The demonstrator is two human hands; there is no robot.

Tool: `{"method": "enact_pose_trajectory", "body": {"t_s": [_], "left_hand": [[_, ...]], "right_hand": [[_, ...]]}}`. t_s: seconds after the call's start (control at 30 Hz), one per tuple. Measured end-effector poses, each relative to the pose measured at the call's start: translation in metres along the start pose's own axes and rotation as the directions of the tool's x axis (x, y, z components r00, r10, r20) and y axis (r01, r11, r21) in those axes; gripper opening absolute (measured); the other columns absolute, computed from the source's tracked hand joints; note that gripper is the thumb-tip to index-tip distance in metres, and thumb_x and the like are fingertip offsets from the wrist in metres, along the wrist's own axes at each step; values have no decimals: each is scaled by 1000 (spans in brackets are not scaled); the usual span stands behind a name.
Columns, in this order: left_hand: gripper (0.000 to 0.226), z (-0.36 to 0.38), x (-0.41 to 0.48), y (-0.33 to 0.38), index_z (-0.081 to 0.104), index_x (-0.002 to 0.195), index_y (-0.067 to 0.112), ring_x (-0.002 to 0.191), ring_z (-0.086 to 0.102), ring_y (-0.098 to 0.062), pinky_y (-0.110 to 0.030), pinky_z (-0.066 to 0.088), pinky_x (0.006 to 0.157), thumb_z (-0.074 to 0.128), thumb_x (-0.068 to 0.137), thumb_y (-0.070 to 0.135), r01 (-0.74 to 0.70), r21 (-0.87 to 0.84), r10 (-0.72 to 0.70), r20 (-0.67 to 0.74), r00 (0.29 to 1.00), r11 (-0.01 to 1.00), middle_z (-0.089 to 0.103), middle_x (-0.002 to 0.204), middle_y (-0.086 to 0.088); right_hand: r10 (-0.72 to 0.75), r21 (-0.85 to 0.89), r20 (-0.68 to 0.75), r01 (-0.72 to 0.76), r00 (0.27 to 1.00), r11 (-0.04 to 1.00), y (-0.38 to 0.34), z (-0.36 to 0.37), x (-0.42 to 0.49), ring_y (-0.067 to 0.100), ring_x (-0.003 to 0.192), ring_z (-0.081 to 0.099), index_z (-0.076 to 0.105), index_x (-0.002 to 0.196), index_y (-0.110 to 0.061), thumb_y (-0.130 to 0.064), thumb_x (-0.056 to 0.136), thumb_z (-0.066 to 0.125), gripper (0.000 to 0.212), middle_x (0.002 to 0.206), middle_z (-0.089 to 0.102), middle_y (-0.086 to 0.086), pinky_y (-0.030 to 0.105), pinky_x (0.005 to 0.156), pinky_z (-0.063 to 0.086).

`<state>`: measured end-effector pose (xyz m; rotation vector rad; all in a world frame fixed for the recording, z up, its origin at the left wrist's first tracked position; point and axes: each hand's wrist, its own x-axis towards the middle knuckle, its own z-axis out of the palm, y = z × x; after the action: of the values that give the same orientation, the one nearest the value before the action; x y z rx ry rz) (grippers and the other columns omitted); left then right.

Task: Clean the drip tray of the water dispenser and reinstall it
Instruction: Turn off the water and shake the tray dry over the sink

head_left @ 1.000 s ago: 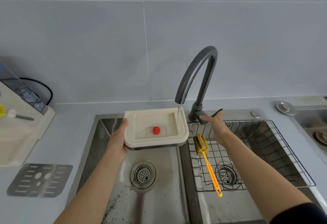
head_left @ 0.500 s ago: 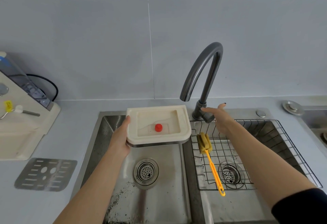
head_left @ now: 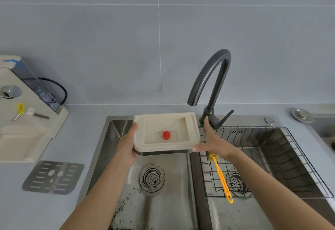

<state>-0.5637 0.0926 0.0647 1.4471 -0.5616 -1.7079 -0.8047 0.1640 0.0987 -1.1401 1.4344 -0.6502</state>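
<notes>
Holding the drip tray (head_left: 165,133) level over the left sink basin (head_left: 159,202), the left hand (head_left: 126,148) gripped its left edge, thumb on the rim, fingers underneath. The right hand (head_left: 211,141) was spread, palm w/ fingers at the tray's right side; firm contact could not be confirmed. Tray sat just left of the faucet (head_left: 210,88); no water was visible at the spout. A red float (head_left: 166,135) sat in the recess, approx. centre. Risk: tray probably held water, so a one-sided grip could tilt it, spilling onto the counter (head_left: 87,131) or dislodging the float. The metal grate (head_left: 53,177) lay on the counter, near the water dispenser (head_left: 27,130).
</notes>
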Motion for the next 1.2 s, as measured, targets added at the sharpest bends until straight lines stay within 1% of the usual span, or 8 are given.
{"method": "enact_pose_trajectory", "body": {"t_s": [0.07,0.13,0.23,0.37,0.5,0.77,0.9,1.2], "left_hand": [[38,-2,-3,-1,61,113,14,88,63,-25,-31,47,57,55,88,42,8,2,-8,6,1000,1000,66,112,-11],[43,-5,-5,-1,61,117,13,97,63,-27,-35,53,68,56,87,42,14,-2,-14,18,1000,1000,66,114,-11],[46,-10,-7,0,61,119,12,112,60,-29,-43,48,95,55,87,44,3,15,-3,41,999,1000,65,120,-12],[42,-15,-15,6,61,118,15,111,60,-30,-45,46,97,49,91,44,-41,70,36,75,997,997,65,120,-12],[44,-19,-24,10,52,127,21,107,59,-28,-35,48,70,43,93,46,-64,105,52,112,992,992,63,123,-11],[86,-31,-35,8,23,144,28,119,51,-23,-47,37,107,67,71,26,-238,214,150,361,920,947,53,130,-2],[101,-37,-37,6,35,127,40,119,50,-22,-41,45,98,86,42,20,-305,311,140,457,878,900,53,126,-1],[113,-46,-32,0,28,137,35,121,50,-16,-24,49,89,82,40,10,-358,403,110,521,846,843,54,127,3]], "right_hand": [[-73,12,40,73,997,997,-2,10,-5,-21,104,36,-28,141,-14,9,76,68,118,108,21,-36,-12,69,35],[-154,17,63,153,986,988,6,16,-2,-38,95,36,-20,138,-25,12,70,72,120,116,25,-35,-10,73,34],[-239,6,10,239,971,971,16,25,1,-14,121,43,-2,140,-31,-14,54,83,123,135,38,-13,4,92,42],[-306,-15,-52,306,951,952,23,34,2,17,129,43,11,143,-18,-20,49,85,120,134,39,5,28,101,47],[-330,-20,-88,330,940,944,21,40,4,8,122,47,21,140,-18,-23,50,84,110,128,42,1,24,93,50],[-300,45,-67,304,951,952,18,37,4,-7,103,56,33,131,-18,-22,49,82,95,118,52,0,14,80,51],[-277,23,-51,278,960,960,19,32,8,7,111,55,35,130,-22,-26,49,84,95,122,52,2,19,83,52],[-284,-48,-31,282,958,958,17,26,11,19,116,54,35,129,-22,-30,49,85,95,124,50,6,36,92,53]]}}
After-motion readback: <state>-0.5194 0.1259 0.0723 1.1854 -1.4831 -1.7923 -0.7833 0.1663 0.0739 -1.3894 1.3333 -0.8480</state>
